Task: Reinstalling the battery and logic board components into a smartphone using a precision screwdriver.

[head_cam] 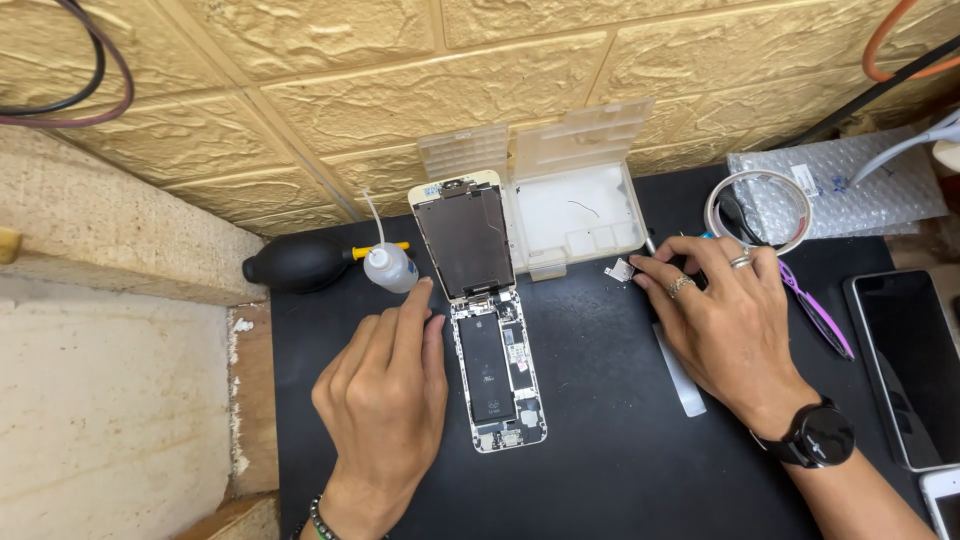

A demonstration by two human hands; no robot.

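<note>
- Opened phone (495, 375) lies flat on the dark surface (600, 440), internals exposed; this is the landmark. Its screen panel (465, 240) is swung up from the top edge and leans against a clear plastic parts box (575, 205) just behind.
- Left hand (385, 390) rests just left of the phone, fingers (420, 300) loosely curled, index stretched toward the hinge where panel meets body. It holds nothing.
- Right hand (725, 320) lies to the right of the phone, fingertips (645, 268) pinched low around a thin tool; the tip is hidden, so I cannot tell the tool's kind. A small metal bracket (620, 270) sits on the surface just at those fingertips.
- Left of the phone's top: small squeeze bottle (390, 268) with a long nozzle, black rubber air blower (295, 263) beyond it.
- Right of the phone: flat pale pry strip (680, 375), further out a ring-shaped magnifier (757, 210), purple tweezers (815, 310), a second phone (910, 365) face up.
- Risks, as judged: the propped panel hangs on its flex cables; a nudge from the left index could tip it and strain or tear them. The loose bracket could be brushed off and lost on the dark surface. The bottle stands near the bare board; knocked over, it could wet it.
</note>
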